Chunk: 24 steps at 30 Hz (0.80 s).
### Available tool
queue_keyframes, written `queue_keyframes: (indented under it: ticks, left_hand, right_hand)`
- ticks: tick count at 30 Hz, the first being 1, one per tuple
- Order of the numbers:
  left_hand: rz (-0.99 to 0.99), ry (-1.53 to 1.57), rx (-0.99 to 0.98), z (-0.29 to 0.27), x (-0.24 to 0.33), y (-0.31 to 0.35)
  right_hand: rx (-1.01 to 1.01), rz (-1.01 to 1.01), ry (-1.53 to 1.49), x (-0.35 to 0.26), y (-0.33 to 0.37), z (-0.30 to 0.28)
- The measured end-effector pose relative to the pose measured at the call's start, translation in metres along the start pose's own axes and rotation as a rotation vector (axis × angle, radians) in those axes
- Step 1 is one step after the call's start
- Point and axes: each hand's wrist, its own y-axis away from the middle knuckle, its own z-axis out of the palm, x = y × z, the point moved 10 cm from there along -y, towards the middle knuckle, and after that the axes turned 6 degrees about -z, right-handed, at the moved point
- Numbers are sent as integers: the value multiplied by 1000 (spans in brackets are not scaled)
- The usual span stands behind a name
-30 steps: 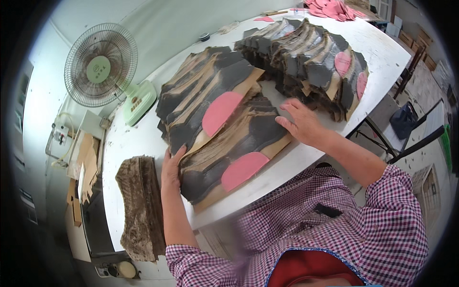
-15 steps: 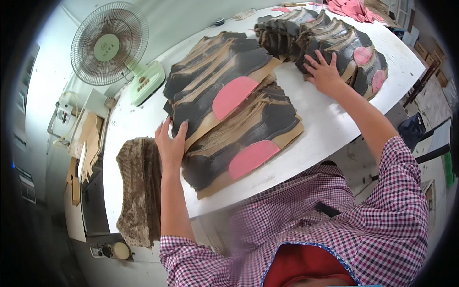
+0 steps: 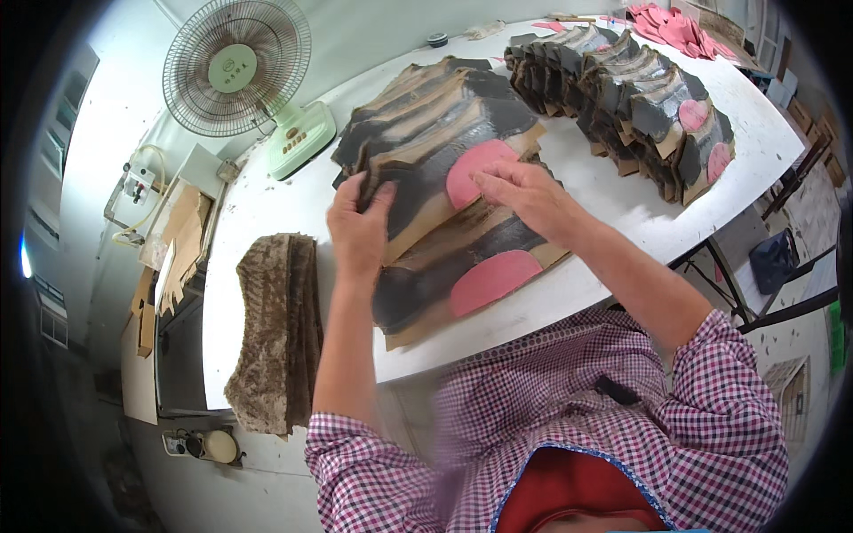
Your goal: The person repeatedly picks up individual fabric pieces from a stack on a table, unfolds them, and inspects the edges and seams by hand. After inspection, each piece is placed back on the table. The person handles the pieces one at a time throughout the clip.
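Overlapping fur-backed panels (image 3: 426, 124), dark grey and tan, lie in a fanned stack in front of me. The upper front panel (image 3: 413, 191) bears a pink half-round patch (image 3: 471, 164). My left hand (image 3: 360, 226) grips that panel's left end, thumb on top and fingers round the edge, which bends up a little. At the patch's right part, my right hand (image 3: 529, 195) is closed in a pinch with thumb and forefinger; exactly which edge it holds is partly hidden. Nearest me lies another panel (image 3: 413, 289) with a pink patch (image 3: 498, 280).
A second fanned row of panels (image 3: 640, 102) stands at the right. Brown fur pieces (image 3: 267, 329) are piled at the table's left edge. A green-based fan (image 3: 302, 138) stands at the back left. Pink pieces (image 3: 680, 31) lie at the far right of the white table (image 3: 613, 244).
My right hand has left the right row and moved left to the patch on the upper front panel. My left hand now has that panel's left end bent up. The whole view has shifted slightly.
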Motion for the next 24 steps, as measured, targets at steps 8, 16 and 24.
queue_keyframes:
  ticks: [8,16,24]
  left_hand:
    - [857,-221,211,18,96,74]
    - [391,145,178,-24,126,99]
    - [-445,324,133,-61,-86,168]
  right_hand:
    - [201,-50,-25,3,70,-14]
    - [335,-233,-75,-4,116,-52]
    - [83,-48,193,18,177,-16]
